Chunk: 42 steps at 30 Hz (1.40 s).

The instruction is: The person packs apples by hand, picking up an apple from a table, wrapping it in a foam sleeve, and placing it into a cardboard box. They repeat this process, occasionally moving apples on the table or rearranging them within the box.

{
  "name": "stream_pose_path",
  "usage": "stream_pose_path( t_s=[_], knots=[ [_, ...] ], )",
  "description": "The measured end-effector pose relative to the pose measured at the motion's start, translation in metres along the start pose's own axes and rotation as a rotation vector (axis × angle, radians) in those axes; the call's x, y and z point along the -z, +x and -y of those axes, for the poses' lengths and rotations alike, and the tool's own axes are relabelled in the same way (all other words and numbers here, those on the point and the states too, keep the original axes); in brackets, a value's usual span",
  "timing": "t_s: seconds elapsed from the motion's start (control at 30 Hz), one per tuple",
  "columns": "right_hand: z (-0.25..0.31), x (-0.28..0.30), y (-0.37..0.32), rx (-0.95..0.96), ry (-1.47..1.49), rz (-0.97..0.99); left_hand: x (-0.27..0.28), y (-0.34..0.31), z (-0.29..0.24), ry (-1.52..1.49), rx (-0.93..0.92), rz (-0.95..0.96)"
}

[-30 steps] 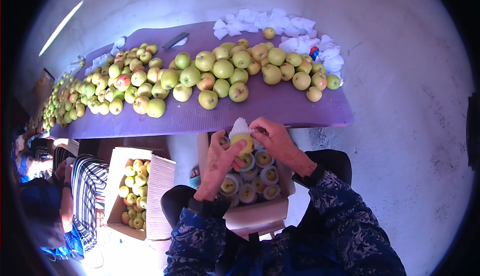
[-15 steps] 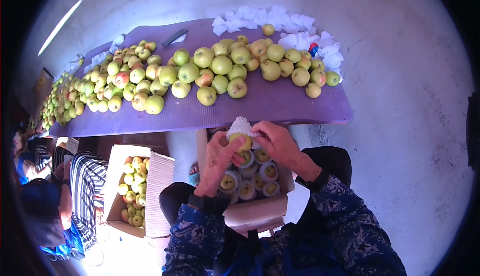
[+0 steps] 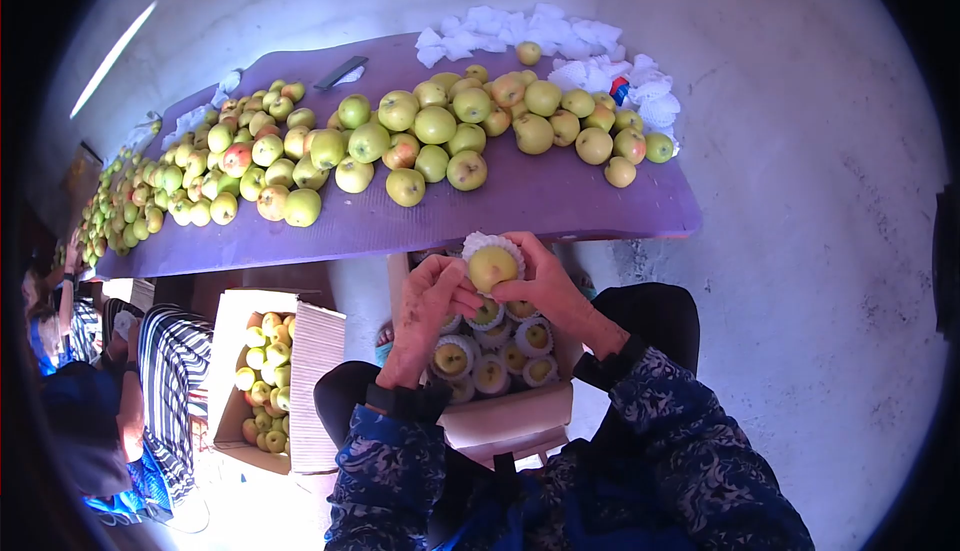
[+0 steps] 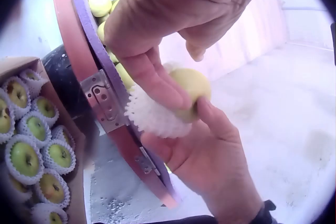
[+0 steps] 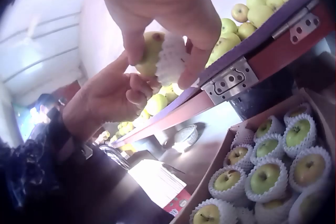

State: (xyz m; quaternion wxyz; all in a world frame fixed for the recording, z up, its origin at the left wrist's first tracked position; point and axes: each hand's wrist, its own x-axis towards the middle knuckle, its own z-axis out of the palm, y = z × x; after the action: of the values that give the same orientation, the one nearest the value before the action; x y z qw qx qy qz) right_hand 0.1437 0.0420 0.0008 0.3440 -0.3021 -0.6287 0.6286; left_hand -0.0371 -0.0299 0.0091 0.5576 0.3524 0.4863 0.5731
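Over the carton, a yellow-green apple (image 3: 492, 269) sits partly inside a white foam net (image 4: 152, 112), its stem end bare. My right hand (image 3: 552, 289) grips the apple and net, thumb on the bare fruit and fingers round the other side. From the left, my left hand (image 3: 425, 299) reaches in; its fingers lie against the netted apple in the left wrist view, while its thumb stands apart from it. Beneath both hands, the cardboard carton (image 3: 520, 411) holds several netted apples (image 5: 266, 178), stems or blossom ends facing up.
Many loose apples (image 3: 368, 143) cover the purple-topped table (image 3: 370, 221) ahead. White foam nets (image 3: 480, 29) lie along its far edge. An open box (image 3: 320, 381) of bare apples stands at left, beside another person in a striped garment (image 3: 180, 371). The table's metal hinge (image 4: 105, 98) faces the carton.
The apple has turned, showing more bare fruit, with the net now round its far side. My right hand has closed round it; my left hand has shifted slightly left. The head view has tilted slightly.
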Motion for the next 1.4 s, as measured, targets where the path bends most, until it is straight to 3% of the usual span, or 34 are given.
stream_pose_path(
  t_s=[0.23, 0.43, 0.63, 0.73, 0.83, 0.93, 1.0, 1.1, 1.2, 1.4],
  knots=[
    [0.003, -0.005, -0.001, -0.115, 0.114, 0.025, 0.007, 0.005, 0.015, 0.439, -0.138, -0.151],
    [0.001, -0.003, -0.004, -0.288, 0.118, -0.019, 0.007, 0.004, 0.021, 0.577, -0.394, -0.244],
    [0.005, 0.003, -0.001, -0.345, 0.078, -0.039, 0.009, 0.001, 0.006, 0.449, -0.02, 0.029],
    [0.008, 0.005, -0.003, -0.303, -0.018, 0.002, 0.009, -0.003, 0.0, 0.3, 0.029, 0.007],
    [0.019, 0.0, -0.006, -0.283, -0.088, 0.07, -0.002, -0.009, -0.005, 0.218, -0.036, -0.067],
    [0.027, -0.002, -0.007, -0.284, -0.14, 0.16, -0.003, -0.01, -0.015, 0.299, 0.095, 0.159],
    [0.021, -0.002, -0.007, -0.248, -0.165, 0.166, 0.005, -0.003, -0.001, 0.333, 0.004, 0.155],
    [0.018, -0.006, -0.013, -0.185, 0.013, 0.068, 0.01, 0.004, 0.01, 0.225, -0.027, 0.085],
    [0.007, -0.008, -0.015, -0.088, -0.072, -0.002, 0.006, 0.002, 0.006, 0.013, 0.0, 0.025],
    [0.009, -0.026, -0.014, -0.15, -0.089, -0.088, 0.002, 0.001, 0.007, -0.081, -0.011, 0.032]
  ],
)
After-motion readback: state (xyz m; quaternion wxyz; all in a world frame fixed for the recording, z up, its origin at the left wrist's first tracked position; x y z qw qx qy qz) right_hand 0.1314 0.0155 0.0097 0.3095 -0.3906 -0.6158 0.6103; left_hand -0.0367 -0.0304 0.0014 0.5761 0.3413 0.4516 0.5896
